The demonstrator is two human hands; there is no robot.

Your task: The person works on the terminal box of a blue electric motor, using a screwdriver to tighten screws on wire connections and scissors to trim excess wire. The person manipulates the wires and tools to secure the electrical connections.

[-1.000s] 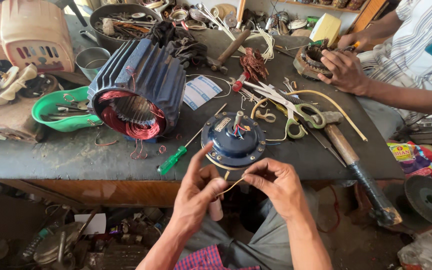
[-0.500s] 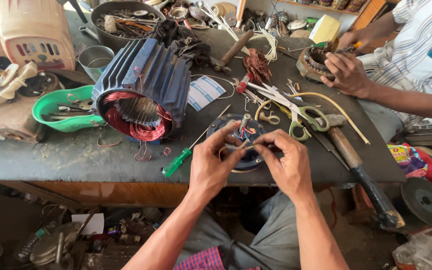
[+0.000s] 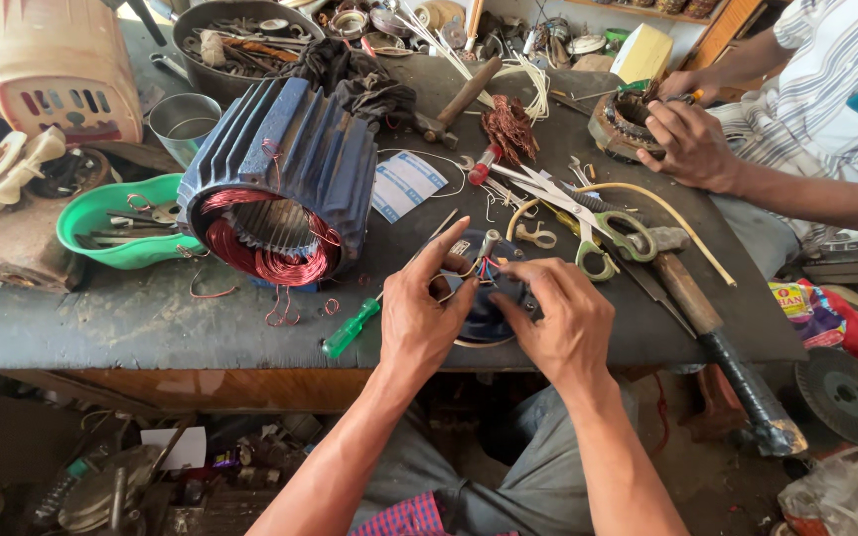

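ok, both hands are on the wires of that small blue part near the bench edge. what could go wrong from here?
1. The small blue part sits near the bench edge; a hard tug by the left hand or right hand might slide it off.
2. The thin wires look fine and could snap or pull loose.
3. The green-handled scissors lie close beside the right hand; a wrist swing may catch the blades.
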